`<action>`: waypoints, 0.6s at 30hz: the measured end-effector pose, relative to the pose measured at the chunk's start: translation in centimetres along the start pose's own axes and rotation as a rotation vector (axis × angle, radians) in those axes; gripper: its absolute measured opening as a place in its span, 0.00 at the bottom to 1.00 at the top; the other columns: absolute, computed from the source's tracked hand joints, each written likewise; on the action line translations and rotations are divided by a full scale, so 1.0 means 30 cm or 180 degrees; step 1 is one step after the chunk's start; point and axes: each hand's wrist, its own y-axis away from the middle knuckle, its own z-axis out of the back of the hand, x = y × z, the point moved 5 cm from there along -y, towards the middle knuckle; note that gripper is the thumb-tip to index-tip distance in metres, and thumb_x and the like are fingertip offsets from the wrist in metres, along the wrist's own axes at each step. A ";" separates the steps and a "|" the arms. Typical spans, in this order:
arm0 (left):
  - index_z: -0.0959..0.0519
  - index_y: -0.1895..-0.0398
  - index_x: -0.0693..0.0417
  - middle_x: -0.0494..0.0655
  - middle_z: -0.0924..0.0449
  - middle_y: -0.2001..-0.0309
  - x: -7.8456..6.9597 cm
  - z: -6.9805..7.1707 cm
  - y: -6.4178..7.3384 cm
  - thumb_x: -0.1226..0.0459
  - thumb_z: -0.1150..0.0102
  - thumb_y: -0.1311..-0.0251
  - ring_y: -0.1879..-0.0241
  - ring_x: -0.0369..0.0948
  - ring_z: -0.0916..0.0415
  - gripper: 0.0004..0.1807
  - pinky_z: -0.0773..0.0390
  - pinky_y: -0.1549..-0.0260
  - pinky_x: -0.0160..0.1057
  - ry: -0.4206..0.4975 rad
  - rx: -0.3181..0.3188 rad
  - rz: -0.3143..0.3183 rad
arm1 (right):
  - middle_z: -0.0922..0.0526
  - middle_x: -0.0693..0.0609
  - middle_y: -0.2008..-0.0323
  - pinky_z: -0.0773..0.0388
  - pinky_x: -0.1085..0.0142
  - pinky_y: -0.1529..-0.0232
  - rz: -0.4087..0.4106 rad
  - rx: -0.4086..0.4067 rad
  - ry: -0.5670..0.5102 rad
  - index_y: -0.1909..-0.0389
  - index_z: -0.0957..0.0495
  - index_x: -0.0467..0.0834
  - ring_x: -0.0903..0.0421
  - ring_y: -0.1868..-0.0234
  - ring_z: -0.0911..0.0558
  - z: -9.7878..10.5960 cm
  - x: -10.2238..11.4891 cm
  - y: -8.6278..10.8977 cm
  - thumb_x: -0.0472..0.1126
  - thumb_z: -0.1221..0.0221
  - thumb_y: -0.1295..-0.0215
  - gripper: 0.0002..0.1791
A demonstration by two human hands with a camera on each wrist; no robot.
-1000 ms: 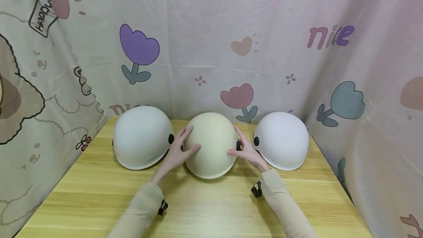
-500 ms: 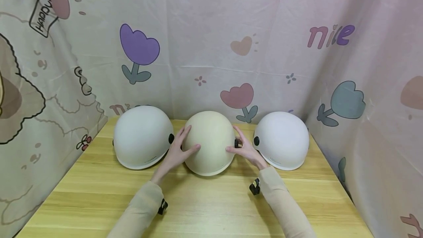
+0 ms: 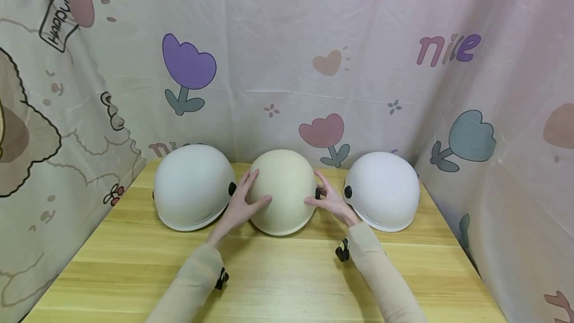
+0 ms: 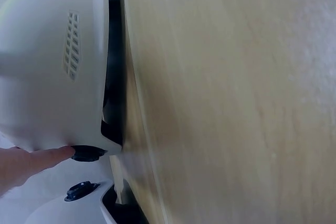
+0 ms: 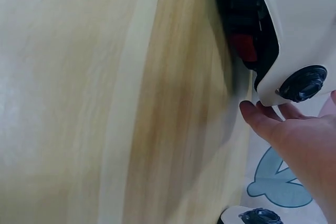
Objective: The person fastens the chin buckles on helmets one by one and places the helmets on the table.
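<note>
Firstly, curtain: printed cloth behind the table and along both sides; "nice" reads clearly at upper right; slanted lettering on a drawn tag, upper left, not legible with certainty; another word, low behind the left helmet, partly hidden.
Table: pale wood grain; three helmets in a row toward its far edge.
White helmet at left: dome up, black knob on the side facing the middle.
White helmet at right: dome up, its own black knob likewise facing the middle.
Cream helmet: between the two white ones, apart from both, dome up, held in both hands; whether its whole rim touches the wood, cannot tell.
Sleeves: light beige, one on each forearm.
Left hand: grips the cream helmet's left side, fingers spread, thumb on the front.
Right hand: grips the opposite side, thumb on the front, fingers by the rim's corner.
Side knob: black, on the cream helmet, just above the right fingertips.
Vent slots: small slanted rows above the cream rim.
</note>
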 end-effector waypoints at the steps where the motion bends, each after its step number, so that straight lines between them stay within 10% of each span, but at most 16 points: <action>1: 0.51 0.18 0.37 0.55 0.63 0.17 0.003 -0.001 -0.003 0.50 0.35 0.37 0.20 0.65 0.61 0.48 0.49 0.31 0.76 -0.0012 -0.0006 0.0000 | 0.42 0.30 0.25 0.40 0.36 0.27 -0.0015 0.0014 -0.0024 0.18 0.60 0.55 0.30 0.25 0.41 -0.001 0.004 0.000 0.37 0.32 0.39 0.57; 18: 0.51 0.18 0.39 0.54 0.63 0.17 0.018 -0.004 -0.021 0.51 0.34 0.37 0.20 0.64 0.61 0.49 0.51 0.30 0.75 -0.0004 -0.0042 0.0037 | 0.41 0.29 0.26 0.43 0.35 0.26 -0.0072 0.0008 -0.0007 0.18 0.60 0.56 0.32 0.25 0.40 -0.011 -0.006 -0.014 0.36 0.34 0.36 0.55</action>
